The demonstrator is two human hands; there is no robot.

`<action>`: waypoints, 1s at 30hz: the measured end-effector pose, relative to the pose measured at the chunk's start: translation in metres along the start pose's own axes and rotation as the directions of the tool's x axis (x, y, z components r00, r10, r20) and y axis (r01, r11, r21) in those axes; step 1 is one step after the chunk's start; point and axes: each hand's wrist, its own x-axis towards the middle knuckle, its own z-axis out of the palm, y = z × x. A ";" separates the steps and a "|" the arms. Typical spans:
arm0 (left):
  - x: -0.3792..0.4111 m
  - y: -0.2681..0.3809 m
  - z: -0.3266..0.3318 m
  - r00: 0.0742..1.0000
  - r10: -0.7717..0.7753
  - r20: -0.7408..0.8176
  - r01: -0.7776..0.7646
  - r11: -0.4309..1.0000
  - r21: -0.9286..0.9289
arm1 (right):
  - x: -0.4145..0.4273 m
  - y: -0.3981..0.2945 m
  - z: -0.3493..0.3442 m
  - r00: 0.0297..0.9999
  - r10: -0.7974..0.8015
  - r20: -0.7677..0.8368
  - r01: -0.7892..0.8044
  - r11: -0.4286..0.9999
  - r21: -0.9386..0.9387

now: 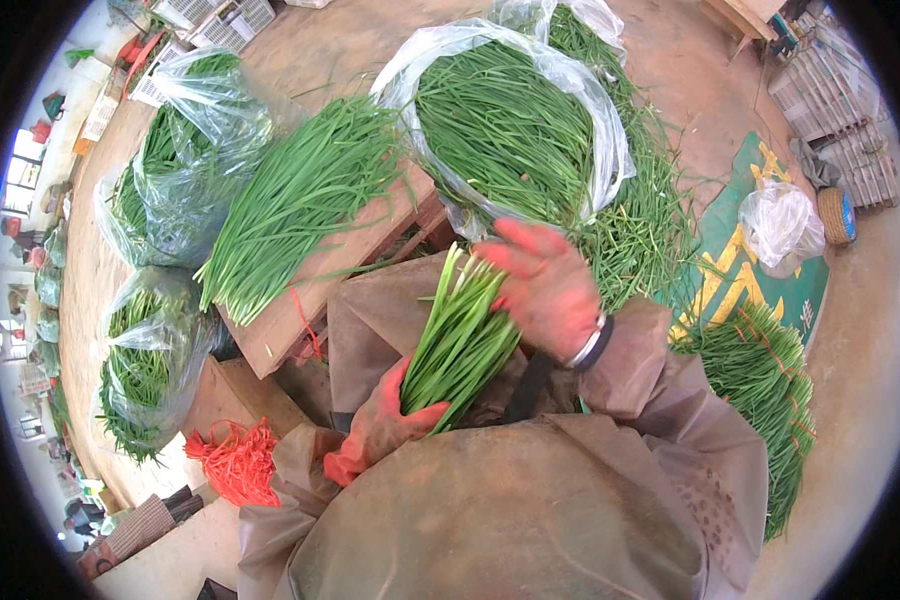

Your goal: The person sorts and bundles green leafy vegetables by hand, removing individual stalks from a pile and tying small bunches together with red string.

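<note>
My left hand (390, 424), in a red glove, is wrapped around a bunch of garlic chives (461, 337) above my lap. The pale stem ends of the bunch point up and away from me. Beside those ends is my right hand (544, 289), also red-gloved and blurred by motion, with its fingers spread. Whether it touches the stems is hard to tell. A larger loose pile of chives (300, 195) lies on a wooden bench (375, 240) ahead of me. Beyond my right hand, an open clear plastic bag (615, 142) is packed with more chives.
Tied chive bundles (765, 405) are stacked at my right, near a green mat (810, 292) with a crumpled plastic bag (780, 225). Filled plastic bags (202, 187) stand at left. Red ties (236, 461) lie by my left elbow. Stacked crates (832, 97) are far right.
</note>
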 end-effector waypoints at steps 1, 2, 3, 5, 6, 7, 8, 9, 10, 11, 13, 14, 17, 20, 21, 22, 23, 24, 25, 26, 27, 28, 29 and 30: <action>0.001 -0.001 -0.001 1.000 0.009 0.014 -0.009 1.000 -0.011 | 0.001 0.013 -0.007 0.998 -0.020 -0.055 0.015 0.995 -0.100; 0.000 0.001 0.000 1.000 -0.013 0.019 0.013 1.000 -0.021 | -0.001 0.031 -0.015 0.995 -0.018 -0.096 -0.004 0.976 -0.218; -0.001 0.006 0.002 0.999 -0.032 0.026 0.033 0.999 -0.027 | -0.008 0.057 -0.022 0.990 0.060 -0.131 -0.099 0.942 -0.320; 0.003 0.007 -0.001 0.998 -0.021 0.066 0.021 1.000 -0.010 | -0.059 0.134 -0.032 0.846 0.408 -0.343 -0.488 0.851 -0.191; 0.003 0.003 -0.002 0.998 -0.003 0.069 0.003 1.000 0.009 | -0.067 0.145 -0.063 0.622 0.774 -0.118 -0.753 0.549 -0.364; 0.004 0.000 -0.003 0.998 0.017 0.065 -0.019 0.999 0.028 | -0.066 0.147 -0.085 0.210 0.977 0.019 -0.791 0.181 -0.585; 0.007 0.000 -0.004 0.997 0.006 0.078 -0.007 1.000 0.020 | -0.070 0.138 -0.092 0.399 0.916 -0.045 -0.794 0.320 -0.517; 0.007 -0.002 -0.003 0.997 -0.012 0.076 0.011 1.000 0.006 | -0.076 0.125 -0.091 0.575 0.811 -0.107 -0.752 0.473 -0.459; 0.002 -0.004 0.000 0.995 -0.050 0.081 0.051 0.999 -0.008 | -0.081 0.112 -0.088 0.710 0.685 -0.165 -0.682 0.609 -0.405; 0.000 -0.006 0.003 0.997 -0.047 0.058 0.047 0.999 0.007 | -0.049 0.089 -0.085 0.675 0.737 0.038 -0.736 0.676 -0.038; 0.006 -0.007 0.000 1.000 0.010 0.024 -0.011 0.999 0.037 | -0.012 0.040 -0.063 0.759 0.592 0.272 -0.648 0.726 0.230; 0.006 0.005 0.007 0.999 0.035 0.024 -0.031 0.988 -0.153 | 0.002 0.021 -0.052 0.809 0.483 0.336 -0.583 0.734 0.349; 0.002 -0.004 0.003 0.993 0.113 -0.013 -0.112 0.992 0.056 | 0.010 0.005 -0.013 0.749 0.543 0.380 -0.656 0.692 0.303; -0.001 0.003 0.000 0.991 0.120 0.058 -0.121 0.993 0.005 | 0.004 0.031 0.003 0.736 0.583 0.345 -0.671 0.554 0.494; -0.001 0.006 -0.001 0.998 0.036 0.052 -0.034 0.998 -0.043 | 0.006 0.040 -0.002 0.760 0.602 0.244 -0.649 0.703 0.291; -0.001 0.012 0.000 0.998 -0.046 0.053 0.051 0.995 -0.091 | 0.005 0.055 -0.011 0.792 0.594 0.142 -0.606 0.794 0.057; -0.001 0.020 0.000 0.991 -0.118 0.070 0.126 0.983 -0.133 | -0.009 0.084 -0.012 0.551 0.806 0.217 -0.766 0.384 0.516; -0.002 0.030 0.005 0.994 -0.110 0.026 0.112 0.983 -0.147 | -0.011 0.094 -0.023 0.545 0.805 0.233 -0.738 0.329 0.590; 0.000 0.023 0.004 0.998 -0.047 0.030 0.048 0.998 -0.028 | -0.011 0.097 -0.030 0.541 0.804 0.247 -0.703 0.270 0.658; 0.004 0.009 0.000 0.999 0.015 0.042 -0.019 0.996 0.092 | -0.011 0.091 -0.031 0.633 0.732 0.252 -0.674 0.361 0.644; 0.004 0.000 -0.002 0.996 0.068 0.055 -0.078 0.976 0.202 | 0.006 0.061 -0.036 0.713 0.646 0.271 -0.640 0.443 0.628; 0.007 0.003 -0.001 0.992 0.099 0.073 -0.112 0.973 0.201 | 0.018 0.038 -0.040 0.781 0.557 0.283 -0.594 0.520 0.615; 0.009 0.006 0.001 0.990 0.120 0.070 -0.132 0.970 0.205 | 0.022 0.029 -0.038 0.813 0.436 0.385 -0.582 0.608 0.541; 0.008 0.010 0.003 0.989 0.137 0.059 -0.146 0.966 0.213 | 0.024 0.026 -0.028 0.800 0.429 0.420 -0.584 0.716 0.382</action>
